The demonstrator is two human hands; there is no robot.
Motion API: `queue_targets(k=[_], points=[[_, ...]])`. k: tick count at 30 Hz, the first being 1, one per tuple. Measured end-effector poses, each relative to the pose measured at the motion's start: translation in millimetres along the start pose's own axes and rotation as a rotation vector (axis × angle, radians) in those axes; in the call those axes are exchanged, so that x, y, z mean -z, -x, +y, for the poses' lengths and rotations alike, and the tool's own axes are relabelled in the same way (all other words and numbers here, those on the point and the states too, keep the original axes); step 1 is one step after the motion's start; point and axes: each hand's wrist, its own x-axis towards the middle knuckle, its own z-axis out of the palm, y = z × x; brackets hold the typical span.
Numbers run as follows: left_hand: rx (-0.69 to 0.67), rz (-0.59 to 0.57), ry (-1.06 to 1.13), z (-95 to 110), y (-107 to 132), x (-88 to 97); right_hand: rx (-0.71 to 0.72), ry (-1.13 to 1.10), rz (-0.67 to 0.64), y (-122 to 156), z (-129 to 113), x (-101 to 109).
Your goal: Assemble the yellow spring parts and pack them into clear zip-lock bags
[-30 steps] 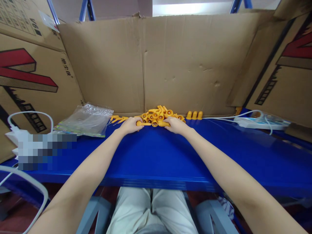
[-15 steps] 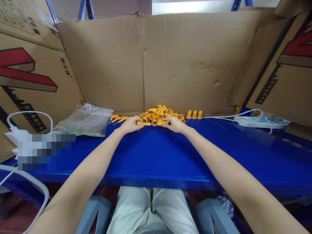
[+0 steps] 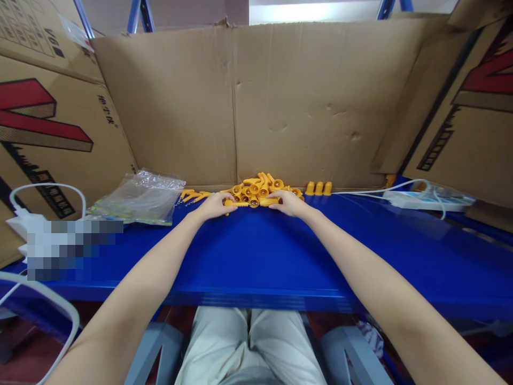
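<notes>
My left hand (image 3: 217, 205) is at the left end of a pile of yellow plastic bell-shaped parts (image 3: 254, 189), its fingers closed on a yellow plastic piece (image 3: 240, 204) with a round end and a ridged stem. My right hand (image 3: 289, 204) is at the pile's right front, thumb and fingers curled around a yellow bell-shaped part (image 3: 269, 201). Many of the piled parts show open round mouths with something shiny inside. Left of my left hand lie several yellow-handled corkscrews (image 3: 193, 195) with metal spirals. Three yellow caps (image 3: 319, 188) stand upright in a row beyond my right hand.
The work happens on a blue table (image 3: 256, 256), with a cardboard sheet (image 3: 304, 101) standing along its back. Clear plastic bags (image 3: 140, 197) lie at the left. A white power strip (image 3: 427, 201) with cables is at the right, and large printed cartons (image 3: 44, 123) flank the table.
My right hand has shifted slightly, and more of the yellow part at its fingertips shows. My left hand keeps its place with the ridged piece.
</notes>
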Motion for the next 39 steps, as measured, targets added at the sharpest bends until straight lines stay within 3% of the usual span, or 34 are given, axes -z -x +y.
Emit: queue_targets(k=[12,17,22,30,39], points=[[-0.092,-0.007,0.015,13.4,0.2,-3.3,0.209,-0.058,0.0,0.1,-17.7,-1.6],[-0.109,-0.002,0.008,19.8,2.6,-1.6,0.211,-0.105,-0.022,2.0,-20.6,2.0],[-0.14,-0.005,-0.052,21.5,1.4,-1.5,0.085,-0.296,-0.216,5.0,-17.2,6.1],[-0.105,0.015,-0.036,12.6,-0.1,-1.1,-0.148,-0.842,-0.212,8.3,-14.2,9.3],[-0.12,0.007,-0.027,16.8,0.8,-2.8,-0.355,-0.926,-0.302,8.8,-17.2,10.6]])
